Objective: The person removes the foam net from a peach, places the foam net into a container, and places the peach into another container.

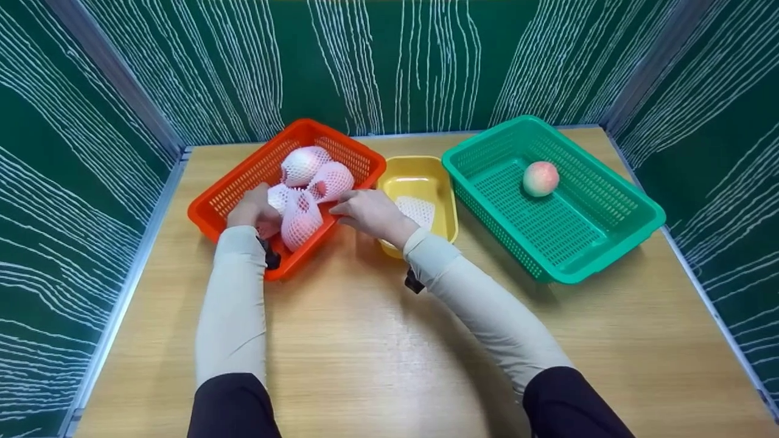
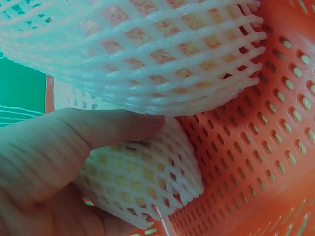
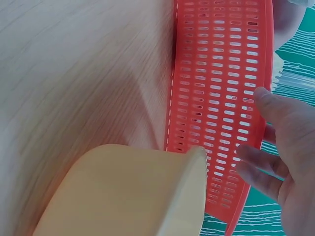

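Observation:
Inside the red basket (image 1: 359, 159) my left hand (image 1: 248, 207) grips a peach in a white foam net (image 2: 128, 172). In the left wrist view the thumb lies along the top of that net, and the lower fingers are partly hidden. Another netted peach (image 2: 162, 54) sits right above the thumb. More peaches in foam nets, one at the back (image 1: 304, 165) and one at the front (image 1: 301, 225), lie beside the hand. My right hand (image 1: 372, 213) is at the basket's right rim, its fingers spread and loosely bent, with nothing held.
A yellow tray (image 1: 451, 210) with an empty white foam net (image 1: 417, 211) stands between the two baskets. To the right, a green basket (image 1: 614, 252) holds one bare peach (image 1: 540, 179). Green panels (image 1: 401, 73) enclose the wooden table (image 1: 341, 365) at the back and sides.

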{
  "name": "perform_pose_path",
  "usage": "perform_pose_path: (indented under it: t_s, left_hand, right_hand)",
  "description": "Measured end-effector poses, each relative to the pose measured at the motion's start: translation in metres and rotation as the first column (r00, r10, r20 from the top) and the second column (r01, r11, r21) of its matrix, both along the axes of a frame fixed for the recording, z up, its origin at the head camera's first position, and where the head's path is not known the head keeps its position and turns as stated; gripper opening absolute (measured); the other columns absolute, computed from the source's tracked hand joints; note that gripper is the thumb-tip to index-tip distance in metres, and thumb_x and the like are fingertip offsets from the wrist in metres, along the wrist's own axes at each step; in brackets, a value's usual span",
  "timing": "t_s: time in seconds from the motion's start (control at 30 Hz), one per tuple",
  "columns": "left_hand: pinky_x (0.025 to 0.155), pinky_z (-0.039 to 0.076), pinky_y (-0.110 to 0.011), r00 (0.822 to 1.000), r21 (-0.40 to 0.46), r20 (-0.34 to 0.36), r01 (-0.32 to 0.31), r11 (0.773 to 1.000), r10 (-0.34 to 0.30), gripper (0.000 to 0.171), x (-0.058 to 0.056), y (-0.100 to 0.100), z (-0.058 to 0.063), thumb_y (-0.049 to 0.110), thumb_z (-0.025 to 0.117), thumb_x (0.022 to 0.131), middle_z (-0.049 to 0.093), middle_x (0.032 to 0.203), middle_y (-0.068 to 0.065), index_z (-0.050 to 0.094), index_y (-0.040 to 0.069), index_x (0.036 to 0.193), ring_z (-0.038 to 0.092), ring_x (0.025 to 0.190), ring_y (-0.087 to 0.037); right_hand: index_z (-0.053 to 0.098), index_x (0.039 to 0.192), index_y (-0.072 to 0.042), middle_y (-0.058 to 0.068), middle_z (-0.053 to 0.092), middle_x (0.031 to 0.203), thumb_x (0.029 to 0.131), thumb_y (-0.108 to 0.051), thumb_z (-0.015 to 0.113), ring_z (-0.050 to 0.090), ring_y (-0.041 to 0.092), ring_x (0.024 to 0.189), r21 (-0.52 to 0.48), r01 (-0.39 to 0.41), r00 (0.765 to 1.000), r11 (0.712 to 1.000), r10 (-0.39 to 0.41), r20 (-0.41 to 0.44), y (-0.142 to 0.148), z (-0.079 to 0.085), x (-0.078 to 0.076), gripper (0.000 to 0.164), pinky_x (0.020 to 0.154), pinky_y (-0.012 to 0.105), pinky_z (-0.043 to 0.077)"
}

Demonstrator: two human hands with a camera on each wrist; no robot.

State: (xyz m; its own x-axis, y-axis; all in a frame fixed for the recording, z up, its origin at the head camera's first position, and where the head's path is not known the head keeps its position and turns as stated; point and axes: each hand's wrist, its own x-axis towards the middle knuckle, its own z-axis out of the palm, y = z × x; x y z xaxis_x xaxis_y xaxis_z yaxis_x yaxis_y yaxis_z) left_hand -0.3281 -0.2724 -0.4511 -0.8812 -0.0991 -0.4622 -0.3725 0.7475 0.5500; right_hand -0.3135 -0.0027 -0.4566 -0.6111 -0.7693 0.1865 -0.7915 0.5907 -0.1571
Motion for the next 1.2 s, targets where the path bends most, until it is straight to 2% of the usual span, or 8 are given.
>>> perform_pose_path:
  t_s: [0.07,0.2,0.57,0.7,0.93,1.07,1.2]
  left_hand:
    - [0.108,0.024,-0.061,1.000,-0.012,-0.025,-0.006,1.000,0.006,0.098,0.001,-0.001,0.000,0.014,0.084,0.072,0.036,0.142,-0.014,0.024,0.014,0.150,0.033,0.125,-0.037]
    - [0.108,0.022,-0.062,0.998,-0.005,-0.032,-0.054,0.999,0.054,0.104,0.002,-0.002,0.006,0.012,0.085,0.069,0.034,0.144,-0.015,0.022,0.012,0.152,0.031,0.127,-0.037]
    - [0.105,0.032,-0.059,0.990,-0.048,-0.009,-0.140,0.989,0.139,0.091,0.008,0.006,0.042,0.009,0.082,0.075,0.038,0.141,-0.017,0.029,0.009,0.149,0.034,0.125,-0.038]
    - [0.104,0.033,-0.059,0.994,-0.118,-0.021,-0.113,0.987,0.112,0.087,0.013,0.012,0.056,0.010,0.083,0.074,0.042,0.137,-0.019,0.034,0.006,0.145,0.037,0.122,-0.039]
    - [0.096,0.042,-0.058,0.991,-0.189,-0.079,-0.124,0.974,0.111,0.084,0.027,0.028,0.086,0.011,0.084,0.072,0.046,0.131,-0.019,0.038,0.006,0.142,0.042,0.115,-0.039]
    - [0.092,0.045,-0.059,0.991,-0.243,-0.125,-0.081,0.967,0.052,0.082,0.037,0.039,0.105,0.013,0.085,0.071,0.049,0.128,-0.020,0.040,0.005,0.139,0.046,0.111,-0.040]
    - [0.091,0.046,-0.059,0.989,-0.276,-0.146,-0.051,0.960,0.011,0.085,0.046,0.050,0.121,0.016,0.086,0.071,0.049,0.128,-0.019,0.038,0.006,0.140,0.047,0.110,-0.040]
  right_hand:
    - [0.069,0.123,-0.021,0.002,0.066,0.121,0.092,-0.025,0.068,0.063,0.018,0.105,0.000,-0.002,1.000,1.000,0.002,0.001,-0.001,-0.001,0.000,0.032,0.091,0.030,0.049]
    - [0.069,0.124,-0.022,0.001,0.066,0.121,0.091,-0.026,0.069,0.063,0.017,0.105,0.009,0.011,1.000,1.000,-0.011,0.006,-0.001,0.000,0.000,0.033,0.092,0.030,0.049]
    - [0.068,0.124,-0.023,0.000,0.066,0.121,0.090,-0.026,0.070,0.063,0.017,0.105,-0.017,0.013,1.000,1.000,-0.013,0.023,0.000,-0.004,-0.001,0.035,0.093,0.030,0.048]
    - [0.068,0.125,-0.024,0.001,0.065,0.123,0.090,-0.026,0.071,0.062,0.018,0.106,-0.017,0.022,0.999,1.000,-0.022,0.037,-0.001,-0.005,0.000,0.036,0.094,0.030,0.048]
    - [0.068,0.124,-0.022,0.003,0.065,0.122,0.089,-0.025,0.071,0.062,0.020,0.106,-0.022,0.003,1.000,1.000,-0.003,0.009,0.001,-0.006,-0.002,0.035,0.094,0.032,0.048]
    - [0.068,0.125,-0.023,0.000,0.065,0.122,0.090,-0.028,0.069,0.062,0.018,0.104,-0.017,0.007,1.000,1.000,-0.007,0.002,0.001,-0.007,-0.002,0.035,0.093,0.030,0.048]
    - [0.068,0.125,-0.025,-0.001,0.063,0.126,0.090,-0.028,0.069,0.061,0.017,0.107,-0.035,0.031,0.999,0.999,-0.030,0.045,0.002,-0.007,-0.001,0.035,0.096,0.030,0.046]
